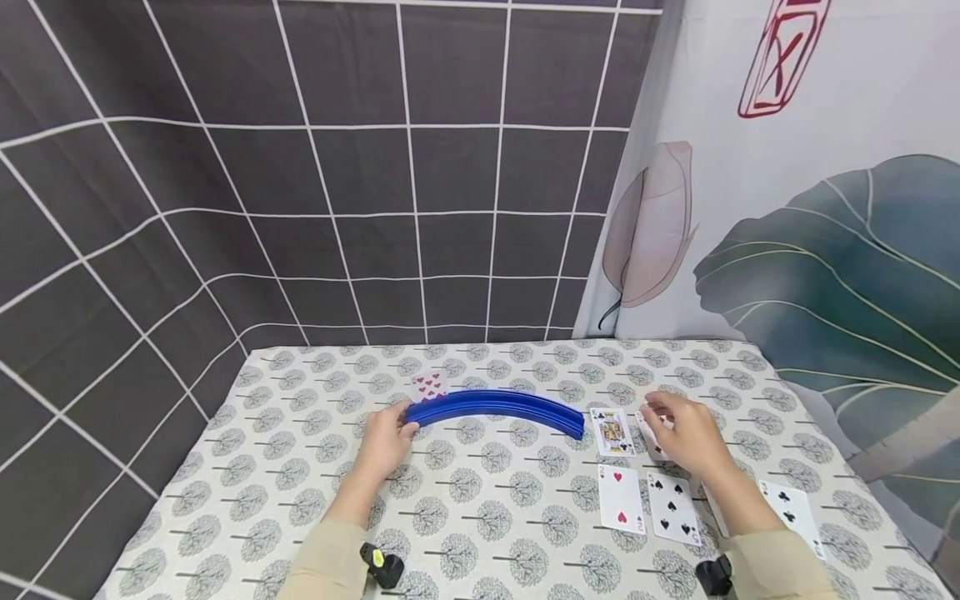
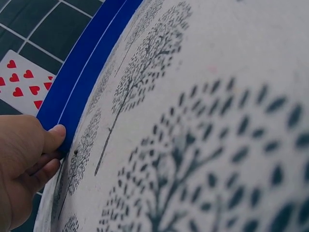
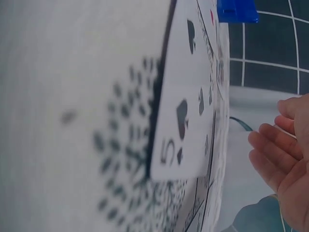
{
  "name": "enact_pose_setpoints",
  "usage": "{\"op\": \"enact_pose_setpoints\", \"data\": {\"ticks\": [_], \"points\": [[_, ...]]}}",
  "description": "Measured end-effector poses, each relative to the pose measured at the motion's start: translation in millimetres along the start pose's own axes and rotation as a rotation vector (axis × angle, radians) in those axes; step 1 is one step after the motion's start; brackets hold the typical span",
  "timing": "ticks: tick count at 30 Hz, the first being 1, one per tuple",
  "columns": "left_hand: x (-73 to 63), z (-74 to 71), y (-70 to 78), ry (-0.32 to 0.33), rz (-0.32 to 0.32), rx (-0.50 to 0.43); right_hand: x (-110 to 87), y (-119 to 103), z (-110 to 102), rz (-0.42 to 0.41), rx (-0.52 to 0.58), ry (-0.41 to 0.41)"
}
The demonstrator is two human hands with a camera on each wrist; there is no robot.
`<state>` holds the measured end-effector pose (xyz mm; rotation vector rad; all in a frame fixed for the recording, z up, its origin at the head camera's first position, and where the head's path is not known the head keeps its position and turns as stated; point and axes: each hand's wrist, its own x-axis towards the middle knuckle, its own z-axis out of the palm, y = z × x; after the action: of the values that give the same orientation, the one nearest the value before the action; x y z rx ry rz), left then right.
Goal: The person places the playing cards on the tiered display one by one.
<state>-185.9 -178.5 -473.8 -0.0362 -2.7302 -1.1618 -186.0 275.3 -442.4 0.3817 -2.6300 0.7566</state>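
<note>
A tree-printed tablecloth (image 1: 225, 487) covers the surface, with a dark gridded hanging (image 1: 457, 167) rising at twelve o'clock and a pale, leaf-painted hanging (image 1: 742, 175) at two. Take the blue curved rack (image 1: 495, 402), lying straight ahead of the person, as the dial's centre, the person at six. The left hand (image 1: 385, 439) pinches its nine o'clock end between thumb and fingers. At three, the right hand (image 1: 688, 427) hovers, fingers loosely bent with nothing visible in them, by a partly covered card (image 1: 649, 439); whether they touch, I cannot tell. Just off the rack's right end lies a clubs face card (image 1: 615, 432); at four are the two of hearts (image 1: 621, 498), the five of spades (image 1: 673, 508) and, farthest out, a clubs card (image 1: 797, 512). At ten, a hearts card (image 1: 427, 386) appears upright, its foot hidden by the rack, probably slotted in. The rack looks like light, stiff plastic, apt to slide: brace an end. The cards seem thin, slick, bendable; lift by an edge.
</note>
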Motion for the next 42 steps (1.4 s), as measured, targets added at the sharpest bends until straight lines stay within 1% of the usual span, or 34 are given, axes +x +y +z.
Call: {"op": "enact_pose_setpoints", "data": {"ticks": [3, 9, 13, 17, 28, 37, 42], "points": [[0.3, -0.1, 0.2, 0.005, 0.004, 0.001, -2.6, 1.5, -3.8, 0.013, -0.005, -0.017], [1.1, 0.6, -1.8, 0.001, 0.007, 0.004, -7.2, 4.3, -10.9, 0.015, -0.04, -0.015], [1.5, 1.0, -2.5, -0.001, 0.003, -0.006, -9.1, 5.6, -15.2, 0.046, -0.049, -0.041], [1.0, 1.2, -2.6, 0.0, 0.014, -0.005, -11.1, 5.5, -19.5, 0.067, -0.052, -0.056], [0.5, 0.2, 0.2, 0.002, 0.003, -0.003, -18.2, 13.2, -32.1, 0.068, -0.06, -0.077], [1.7, 1.6, -1.1, -0.006, -0.015, 0.001, -26.5, 28.2, -39.5, 0.046, -0.067, -0.059], [0.7, 1.4, -1.4, -0.007, -0.018, 0.011, -31.0, 31.1, -42.9, 0.047, -0.065, -0.048]]}}
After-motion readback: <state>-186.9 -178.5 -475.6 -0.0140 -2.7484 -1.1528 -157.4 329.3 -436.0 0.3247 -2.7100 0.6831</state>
